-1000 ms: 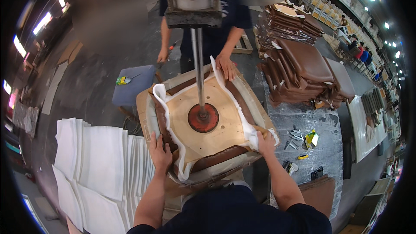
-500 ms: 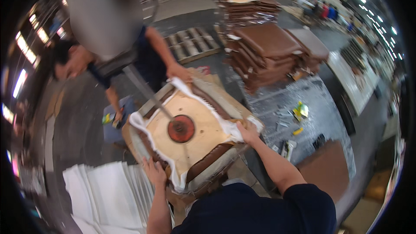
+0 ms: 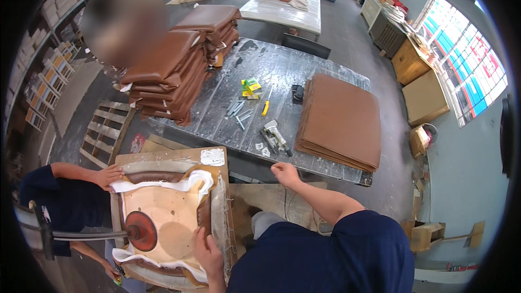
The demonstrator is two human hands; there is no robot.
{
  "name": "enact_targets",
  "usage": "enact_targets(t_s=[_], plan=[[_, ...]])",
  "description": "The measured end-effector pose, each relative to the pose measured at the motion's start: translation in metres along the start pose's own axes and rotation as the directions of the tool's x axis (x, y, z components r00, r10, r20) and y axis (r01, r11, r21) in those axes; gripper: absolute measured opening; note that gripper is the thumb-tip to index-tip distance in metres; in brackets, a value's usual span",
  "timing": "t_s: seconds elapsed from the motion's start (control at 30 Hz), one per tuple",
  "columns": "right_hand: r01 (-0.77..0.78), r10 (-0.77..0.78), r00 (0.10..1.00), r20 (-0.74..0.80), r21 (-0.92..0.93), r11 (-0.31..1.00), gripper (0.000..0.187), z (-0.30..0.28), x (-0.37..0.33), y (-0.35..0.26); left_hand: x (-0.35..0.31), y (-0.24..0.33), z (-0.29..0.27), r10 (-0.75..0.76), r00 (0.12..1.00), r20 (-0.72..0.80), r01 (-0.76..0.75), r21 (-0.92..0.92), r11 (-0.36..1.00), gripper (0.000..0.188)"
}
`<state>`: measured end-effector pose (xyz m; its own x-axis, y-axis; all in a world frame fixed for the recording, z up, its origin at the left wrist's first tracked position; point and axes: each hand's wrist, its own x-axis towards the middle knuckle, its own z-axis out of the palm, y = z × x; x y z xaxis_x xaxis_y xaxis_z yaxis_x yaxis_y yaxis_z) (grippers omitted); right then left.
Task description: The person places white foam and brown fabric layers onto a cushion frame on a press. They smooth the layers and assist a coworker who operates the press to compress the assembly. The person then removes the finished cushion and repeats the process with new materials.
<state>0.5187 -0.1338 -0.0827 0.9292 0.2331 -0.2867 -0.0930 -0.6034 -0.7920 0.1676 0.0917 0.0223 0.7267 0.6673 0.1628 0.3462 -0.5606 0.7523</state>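
Observation:
A wooden seat panel (image 3: 168,203) lies underside up within a padded frame (image 3: 218,222), with white fabric (image 3: 202,182) and brown leather around its edges. A round red press pad (image 3: 142,231) on a metal rod bears on the panel. At the panel's right edge is my left hand (image 3: 210,250), its fingers apart and holding nothing. My right hand (image 3: 286,175) reaches to the table's near edge with curled fingers and nothing visible in them. Just beyond it lies a silver staple gun (image 3: 275,137). A co-worker's hand (image 3: 110,177) rests on the frame's far left corner.
On the plastic-covered table (image 3: 260,65) lie a stack of brown sheets (image 3: 342,119), a yellow-handled screwdriver (image 3: 266,107), metal strips (image 3: 236,109) and a yellow-green box (image 3: 251,87). Brown leather cushions (image 3: 168,70) are piled at its left. A wooden pallet (image 3: 106,130) lies on the floor.
My view has swung right toward the table. My right hand has let go of the panel's edge and moved to the table's edge. My left hand has loosened at the panel.

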Motion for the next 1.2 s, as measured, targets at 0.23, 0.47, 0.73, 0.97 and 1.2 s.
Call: enact_targets(t_s=[0.23,0.47,0.73,0.97,1.2], plan=[[-0.157,0.124,0.895,-0.429,-0.042,0.987,0.027,-0.122,0.095,0.055,0.010,0.010,0.060,-0.085,0.982,0.170,0.053,0.189,0.981,0.061],[-0.353,0.286,0.793,-0.538,-0.024,0.935,0.028,-0.205,0.272,0.070,0.025,0.051,0.070,-0.244,0.952,0.184,0.154,0.400,0.903,0.067],[-0.493,0.368,0.749,-0.551,-0.093,0.865,0.035,-0.219,0.422,0.110,0.064,0.100,0.113,-0.417,0.908,0.048,0.294,0.636,0.713,0.072],[-0.568,0.407,0.755,-0.514,-0.202,0.798,0.033,-0.217,0.457,0.111,0.092,0.127,0.136,-0.378,0.923,0.069,0.252,0.634,0.731,0.080],[-0.572,0.424,0.785,-0.451,-0.265,0.776,0.031,-0.196,0.470,0.122,0.055,0.123,0.125,-0.653,0.757,-0.030,0.477,0.709,0.520,0.084]])
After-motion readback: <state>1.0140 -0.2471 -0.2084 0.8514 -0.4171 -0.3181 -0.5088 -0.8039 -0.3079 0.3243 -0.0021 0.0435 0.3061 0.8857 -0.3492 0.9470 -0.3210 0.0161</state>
